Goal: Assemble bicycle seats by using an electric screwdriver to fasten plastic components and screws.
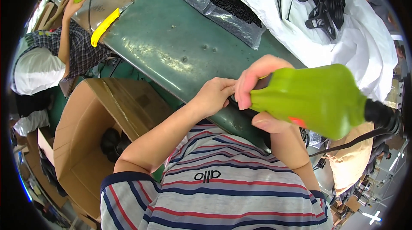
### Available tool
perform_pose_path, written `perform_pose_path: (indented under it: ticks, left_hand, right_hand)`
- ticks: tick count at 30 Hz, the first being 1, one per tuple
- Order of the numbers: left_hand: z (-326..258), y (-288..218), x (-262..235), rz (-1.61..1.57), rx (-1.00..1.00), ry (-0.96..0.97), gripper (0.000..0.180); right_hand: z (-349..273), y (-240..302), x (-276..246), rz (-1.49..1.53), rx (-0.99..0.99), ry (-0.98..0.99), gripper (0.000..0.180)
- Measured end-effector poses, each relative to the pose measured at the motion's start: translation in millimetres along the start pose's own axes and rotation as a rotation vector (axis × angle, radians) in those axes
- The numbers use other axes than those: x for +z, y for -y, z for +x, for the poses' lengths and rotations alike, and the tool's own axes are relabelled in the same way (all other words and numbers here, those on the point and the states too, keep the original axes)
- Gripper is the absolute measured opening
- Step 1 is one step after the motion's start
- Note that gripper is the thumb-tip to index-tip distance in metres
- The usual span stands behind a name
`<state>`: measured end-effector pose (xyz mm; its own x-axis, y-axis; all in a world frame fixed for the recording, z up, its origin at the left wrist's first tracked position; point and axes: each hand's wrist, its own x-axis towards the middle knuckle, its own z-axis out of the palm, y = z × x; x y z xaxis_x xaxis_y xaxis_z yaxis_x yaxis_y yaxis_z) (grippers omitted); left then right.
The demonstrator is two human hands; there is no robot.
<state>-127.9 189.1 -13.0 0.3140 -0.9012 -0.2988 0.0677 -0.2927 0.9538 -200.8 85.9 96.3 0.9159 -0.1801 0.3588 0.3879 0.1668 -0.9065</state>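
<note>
Green power driver (307, 101) is clasped in my right hand (260, 75) over the near edge of the table (171, 45), my left hand (212, 97) bunched just left of its nose, can't tell on what, so a slip or torque kick could catch those fingers.
</note>
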Motion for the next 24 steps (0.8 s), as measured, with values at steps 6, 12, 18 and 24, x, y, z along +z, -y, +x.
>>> perform_pose_path:
  ticks: [6,12,18,24]
  left_hand:
    - [7,18,0,-0.143,0.039,-0.004,0.023]
    - [1,-4,-7,0.105,0.053,0.019,0.025]
    - [16,-6,-11,0.332,0.233,-0.012,0.021]
    - [82,-51,-5,0.791,0.503,-0.152,0.014]
  right_hand:
    - [-5,-7,-5,-0.404,0.140,-0.128,0.053]
    - [-13,-9,3,-0.235,0.161,-0.226,0.051]
    - [-20,35,-2,-0.083,-0.248,-0.146,0.047]
    - [-59,86,-42,-0.205,-0.396,-0.137,0.051]
